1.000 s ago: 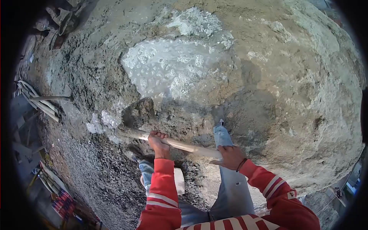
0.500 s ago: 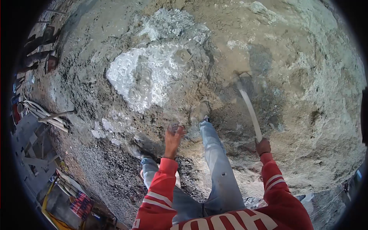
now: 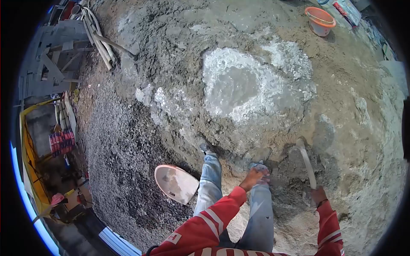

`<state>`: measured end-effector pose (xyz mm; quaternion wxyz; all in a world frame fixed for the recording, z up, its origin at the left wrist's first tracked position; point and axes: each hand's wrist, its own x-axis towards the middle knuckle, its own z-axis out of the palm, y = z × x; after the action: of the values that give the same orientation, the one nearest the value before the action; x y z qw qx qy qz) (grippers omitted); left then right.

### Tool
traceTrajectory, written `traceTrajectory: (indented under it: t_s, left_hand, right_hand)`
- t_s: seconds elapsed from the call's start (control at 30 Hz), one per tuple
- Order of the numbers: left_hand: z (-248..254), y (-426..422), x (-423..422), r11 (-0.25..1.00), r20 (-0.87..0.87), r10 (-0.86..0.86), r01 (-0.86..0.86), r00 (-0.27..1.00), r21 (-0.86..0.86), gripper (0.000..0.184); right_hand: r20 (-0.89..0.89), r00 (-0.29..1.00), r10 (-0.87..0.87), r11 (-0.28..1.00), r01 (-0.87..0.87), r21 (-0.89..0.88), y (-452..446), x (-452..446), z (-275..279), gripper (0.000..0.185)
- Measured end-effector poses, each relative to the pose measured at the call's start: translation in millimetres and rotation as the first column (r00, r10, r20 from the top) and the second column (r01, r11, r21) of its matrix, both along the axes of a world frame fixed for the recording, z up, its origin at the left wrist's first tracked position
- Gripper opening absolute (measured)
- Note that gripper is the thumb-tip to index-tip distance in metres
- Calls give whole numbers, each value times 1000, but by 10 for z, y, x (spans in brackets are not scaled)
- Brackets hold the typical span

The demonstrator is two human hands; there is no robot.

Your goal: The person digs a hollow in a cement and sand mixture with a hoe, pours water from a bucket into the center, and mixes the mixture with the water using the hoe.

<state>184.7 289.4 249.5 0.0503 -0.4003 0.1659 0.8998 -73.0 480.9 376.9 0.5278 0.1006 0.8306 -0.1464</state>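
My right hand [image 3: 318,196] is wrapped round the pale wooden handle of a hoe [image 3: 308,164]. Its far end meets damp, sandy soil [image 3: 290,187] in front of me, where the head is hard to make out. My left hand [image 3: 255,176] hangs over my right knee, fingers loosely bent, with nothing visible in it; the fingertips look grey with dust. Beyond my feet lies a grey, wet puddle [image 3: 235,87] ringed by white powdery material [image 3: 294,64]. Beside my left leg a pale, shovel-shaped pan [image 3: 177,183] with an orange rim lies on dark gravel [image 3: 124,170].
An orange bucket [image 3: 320,22] stands at the far right, near a printed sack [image 3: 347,13]. Pale poles [image 3: 100,42] lie at upper left, by grey boards [image 3: 55,64]. A yellow frame [image 3: 32,158] and red-and-blue packs [image 3: 62,142] are at the left edge.
My view has swung left, so the white patch sits farther right and the bucket and pan now show. My left hand has moved over my right knee. The hoe stays in my right hand.
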Motion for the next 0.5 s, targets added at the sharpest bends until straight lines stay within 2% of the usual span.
traceTrajectory:
  t_s: [0.03, 0.07, 0.1, 0.17, 0.2, 0.23, 0.27, 0.3, 0.33, 0.37, 0.4, 0.43, 0.47, 0.5]
  left_hand:
    - [-44, -52, -121, 998, 77, -49, 46, 996, 45, 40]
    - [-98, -148, -225, 992, 147, -100, 87, 984, 93, 36]
    - [-137, -292, -315, 994, 141, -80, 68, 987, 90, 36]
    - [-117, -651, -550, 980, 164, -173, 153, 971, 131, 55]
    - [42, -938, -696, 986, 165, -142, 124, 976, 114, 57]
    - [180, -1286, -831, 990, 167, -115, 100, 979, 98, 58]
    - [120, -1593, -968, 997, 175, -52, 41, 983, 63, 60]
    - [13, -1900, -1112, 1000, 182, 11, -16, 983, 27, 62]
    - [-173, -2279, -1200, 996, 260, -54, 70, 964, -49, 52]
    - [-253, -2567, -1240, 977, 320, 37, 33, 947, -212, 35]
    - [-273, -2838, -1305, 947, 404, 202, -73, 892, -313, 23]
    - [-638, -3105, -1282, 879, 352, 351, -176, 868, -442, 20]
    - [-408, -3341, -1315, 813, 353, 460, -226, 814, -537, 20]
    - [-237, -3516, -1317, 737, 265, 538, -294, 800, -608, 20]
  right_hand:
    - [95, 995, 21, 1000, -21, -3, -163, 46, 32, 18]
    - [97, 990, 103, 995, -102, -23, -373, 127, 79, 16]
    - [90, 988, 123, 992, -122, -25, -604, 167, 144, 16]
    - [114, 956, 272, 952, -250, -175, -1046, 231, 358, 13]
    - [109, 955, 276, 952, -256, -171, -1401, 255, 571, 13]
    - [135, 913, 385, 906, -346, -243, -1843, 262, 832, 16]
    - [152, 859, 489, 847, -426, -317, -2186, 262, 977, 19]
    - [149, 862, 485, 849, -423, -315, -2392, 256, 994, 19]
    - [55, 814, 578, 760, -513, -400, -2552, 245, 966, 22]
    - [-45, 758, 651, 655, -591, -470, -2647, 260, 893, 25]
    - [-41, 766, 641, 663, -580, -474, -2699, 314, 758, 25]
    - [-384, 664, 641, 461, -734, -498, -2749, 385, 547, 28]
    - [-686, 497, 532, 261, -867, -425, -2788, 434, 274, 30]
    - [-636, 540, 552, 351, -842, -410, -2797, 480, -111, 32]
